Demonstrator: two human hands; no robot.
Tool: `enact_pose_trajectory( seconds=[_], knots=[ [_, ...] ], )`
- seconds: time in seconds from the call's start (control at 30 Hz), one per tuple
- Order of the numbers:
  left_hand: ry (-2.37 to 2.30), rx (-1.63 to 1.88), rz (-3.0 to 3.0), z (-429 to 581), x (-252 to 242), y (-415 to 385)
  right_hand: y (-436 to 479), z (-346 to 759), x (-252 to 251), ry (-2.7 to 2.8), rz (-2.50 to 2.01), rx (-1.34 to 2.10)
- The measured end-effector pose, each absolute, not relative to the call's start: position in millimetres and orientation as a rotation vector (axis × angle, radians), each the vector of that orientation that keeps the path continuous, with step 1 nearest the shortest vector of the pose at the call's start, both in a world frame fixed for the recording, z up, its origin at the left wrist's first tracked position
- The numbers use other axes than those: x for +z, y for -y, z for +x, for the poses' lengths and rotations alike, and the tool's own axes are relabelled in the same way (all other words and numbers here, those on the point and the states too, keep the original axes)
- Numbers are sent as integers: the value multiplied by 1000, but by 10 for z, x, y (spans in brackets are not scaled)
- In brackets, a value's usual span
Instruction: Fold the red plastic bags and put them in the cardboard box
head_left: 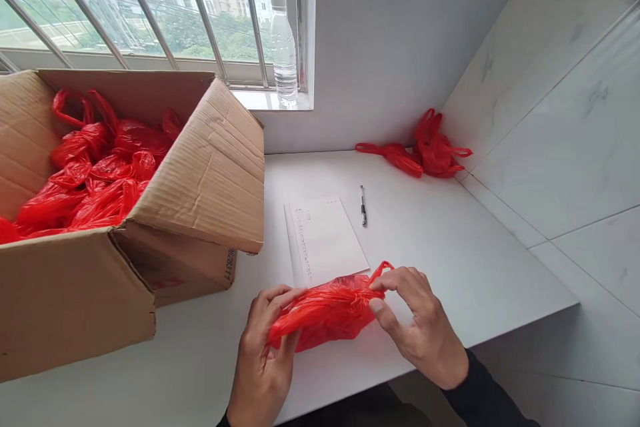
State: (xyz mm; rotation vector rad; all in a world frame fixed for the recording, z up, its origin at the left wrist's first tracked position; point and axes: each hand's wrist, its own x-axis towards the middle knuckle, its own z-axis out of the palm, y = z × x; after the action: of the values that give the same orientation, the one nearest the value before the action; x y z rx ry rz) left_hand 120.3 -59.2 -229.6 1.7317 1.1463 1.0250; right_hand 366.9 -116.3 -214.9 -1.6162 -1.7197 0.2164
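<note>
A crumpled red plastic bag (327, 310) lies across the near edge of the white table (450, 247). My left hand (263, 363) is closed round the bag's left end. My right hand (420, 327) pinches the bag's right end near its handle loop. Just behind the bag lies a white sheet of paper (327, 237) with small printed lines, and a black pen (363, 205) rests beside it.
A large open cardboard box (200, 180) holding several red bags (95, 167) stands on the left of the table. Two more red bags (425, 153) lie in the far right corner by the tiled wall. A clear water bottle (283, 53) stands on the window sill.
</note>
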Motion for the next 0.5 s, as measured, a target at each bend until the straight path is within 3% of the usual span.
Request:
enact_pose_trajectory(
  seconds=[0.27,0.5],
  knots=[
    [-1087,940,1886,1333,-2252,661,1176,3648,-2195,1774,-1567,424],
    [-1384,961,1673,1134,-2212,619,1223,3804,-2143,1632,-1635,398]
  ],
)
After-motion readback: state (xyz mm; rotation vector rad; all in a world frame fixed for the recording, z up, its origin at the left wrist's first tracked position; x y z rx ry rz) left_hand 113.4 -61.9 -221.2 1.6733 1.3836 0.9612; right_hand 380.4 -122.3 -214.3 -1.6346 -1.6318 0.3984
